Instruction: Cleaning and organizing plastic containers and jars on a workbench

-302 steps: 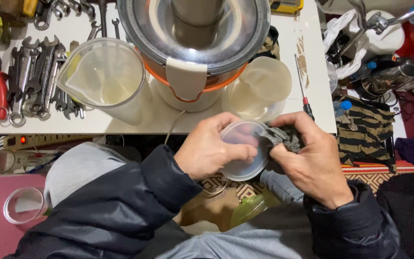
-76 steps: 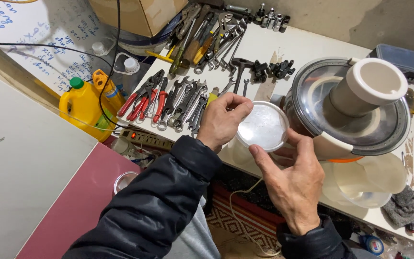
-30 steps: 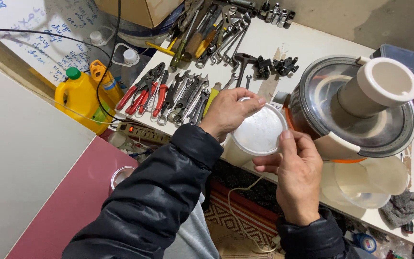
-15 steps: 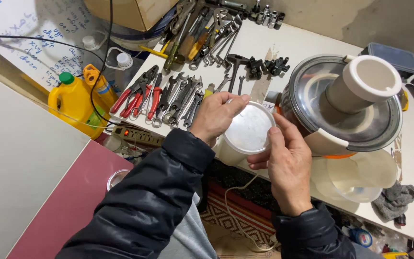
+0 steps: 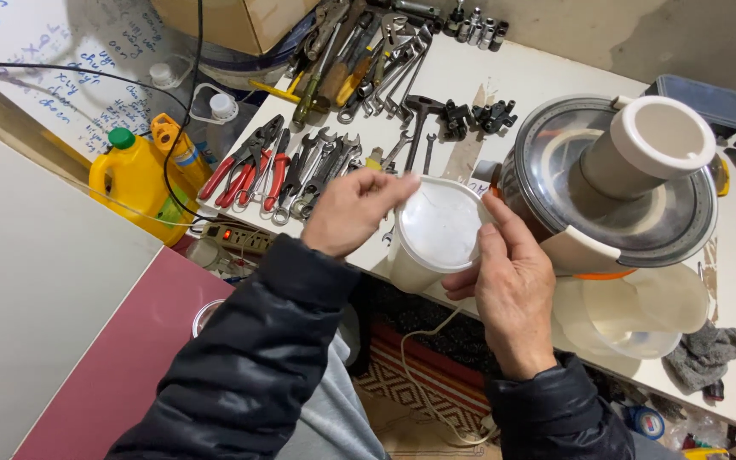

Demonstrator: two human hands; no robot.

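Both hands meet at the near edge of the white bench (image 5: 555, 68), around a round, translucent white plastic cup (image 5: 430, 237) with a cloudy, matte lid. The left hand (image 5: 353, 209) pinches the cup's rim from the far-left side with its fingertips; the right hand (image 5: 511, 285) cups it from below and the right, thumb lying along the lid's edge. The cup sits tilted, its flat top facing up, just in front of the bench edge and just beside the juicer (image 5: 615, 183).

That juicer is a bulky thing: a shiny steel bowl under a clear domed cover, a smooth cream feed tube with a round pusher standing out of it, an orange band low on the body. To its right a frosted plastic jug (image 5: 641, 311) rests on the bench, and a crumpled grey rag (image 5: 704, 351) lies near the corner.

Left of the hands, red-handled pliers (image 5: 253, 166) and a row of dull steel wrenches (image 5: 325, 166) are laid side by side. A glossy yellow jug (image 5: 142, 179) with a green cap stands below the bench's left end. Both sleeves are dark quilted fabric.
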